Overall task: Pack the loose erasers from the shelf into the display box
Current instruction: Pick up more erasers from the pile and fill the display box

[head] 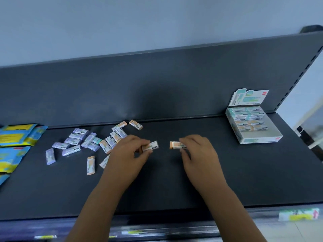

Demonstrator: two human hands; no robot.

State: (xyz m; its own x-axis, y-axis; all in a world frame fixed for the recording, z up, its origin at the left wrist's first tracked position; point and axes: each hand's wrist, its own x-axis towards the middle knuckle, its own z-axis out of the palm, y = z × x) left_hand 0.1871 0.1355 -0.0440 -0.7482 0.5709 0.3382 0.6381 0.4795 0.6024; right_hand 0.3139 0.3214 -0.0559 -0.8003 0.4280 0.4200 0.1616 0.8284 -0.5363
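On the dark grey metal shelf (pixel 174 180), the left hand (pixel 128 154) pinches a small orange-ended eraser in a white paper sleeve (pixel 150 146) between thumb and fingertips, and the right hand (pixel 197 151) grips a second orange-ended sleeved eraser (pixel 176 145) the same way; the two erasers are held near each other at mid-shelf, end facing end, with a gap between them. To the left lies the loose pile of small sleeved erasers (pixel 90 142), lilac ones mostly on its left side, orange ones on the right, one mint-green among them, several overlapping and a few lying apart toward the front. Two more orange erasers (pixel 128 124) rest by the shelf's back panel. The white cardboard display box (pixel 258 137) sits well apart at the right end of the shelf, its printed lid flap standing upright, with rows of green and orange erasers filling its rear part. Blue and yellow packets (pixel 15 135) lie at the far left edge.
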